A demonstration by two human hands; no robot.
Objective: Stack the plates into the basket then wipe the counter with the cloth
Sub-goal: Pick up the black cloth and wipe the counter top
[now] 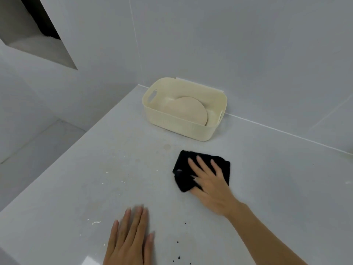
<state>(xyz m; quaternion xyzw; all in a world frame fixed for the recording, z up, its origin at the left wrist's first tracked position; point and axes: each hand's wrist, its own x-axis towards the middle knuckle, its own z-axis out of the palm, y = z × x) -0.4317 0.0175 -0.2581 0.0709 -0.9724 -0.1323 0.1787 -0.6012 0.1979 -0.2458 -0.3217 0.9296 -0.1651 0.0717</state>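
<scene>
Now, with the plates in the basket at upper centre, the right hand presses spread fingers flat on the black cloth mid-frame and should probably sweep toward the dark crumbs at bottom centre, while the left hand lies flat on the counter.

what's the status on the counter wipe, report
Right hand flat on black cloth; left hand open on counter. Plates in basket. Dark specks ahead.
</scene>
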